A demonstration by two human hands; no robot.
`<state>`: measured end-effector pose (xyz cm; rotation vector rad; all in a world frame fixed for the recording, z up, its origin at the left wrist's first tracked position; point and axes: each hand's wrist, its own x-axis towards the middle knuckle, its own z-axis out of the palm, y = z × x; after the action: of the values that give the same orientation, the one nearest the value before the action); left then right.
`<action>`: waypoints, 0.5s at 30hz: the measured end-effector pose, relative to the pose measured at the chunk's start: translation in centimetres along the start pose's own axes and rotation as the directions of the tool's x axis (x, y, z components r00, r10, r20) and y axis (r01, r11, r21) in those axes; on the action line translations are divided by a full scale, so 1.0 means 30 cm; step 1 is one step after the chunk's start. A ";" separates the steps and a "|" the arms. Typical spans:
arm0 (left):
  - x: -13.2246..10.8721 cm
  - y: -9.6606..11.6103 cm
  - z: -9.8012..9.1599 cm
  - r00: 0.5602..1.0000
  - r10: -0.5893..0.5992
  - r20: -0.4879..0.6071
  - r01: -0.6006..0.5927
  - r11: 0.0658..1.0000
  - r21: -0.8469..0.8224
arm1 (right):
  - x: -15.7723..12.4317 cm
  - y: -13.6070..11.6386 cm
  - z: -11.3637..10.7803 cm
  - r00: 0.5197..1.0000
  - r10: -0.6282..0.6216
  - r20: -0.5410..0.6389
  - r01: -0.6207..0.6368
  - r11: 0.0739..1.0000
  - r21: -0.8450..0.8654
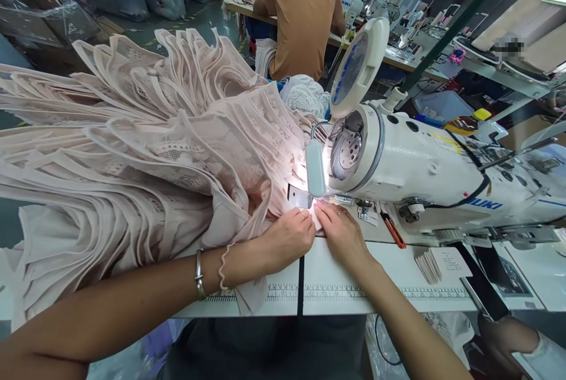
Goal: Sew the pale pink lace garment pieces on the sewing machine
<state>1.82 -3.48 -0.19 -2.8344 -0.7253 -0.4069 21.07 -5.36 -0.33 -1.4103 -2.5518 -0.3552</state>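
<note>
A big heap of pale pink lace garments [132, 150] fans out over the left of the sewing table. My left hand [287, 235] rests on the pink fabric edge just in front of the needle, fingers curled and pressing it down. My right hand [340, 229] lies beside it, fingers together on the same piece under the lamp glare. The white Juki sewing machine [420, 173] stands right behind both hands, with its round side cover [358, 67] swung open. What is directly under the fingertips is washed out by the light.
A white table top [389, 285] with a printed ruler strip runs along the front. Orange-handled snips [392, 231] and a stack of small labels [435, 265] lie right of the hands. A phone [481, 288] lies further right. A person in a brown shirt [305, 14] sits at a table behind.
</note>
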 end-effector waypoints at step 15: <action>0.005 0.011 0.037 0.988 0.049 -0.143 -0.034 0.994 0.105 | 0.000 0.055 0.018 0.918 0.235 0.319 -0.309 0.929 0.205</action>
<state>2.36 -3.43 -1.24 -2.6857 -0.6380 -0.5474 22.44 -4.32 -0.66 -1.7950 -2.4441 0.2339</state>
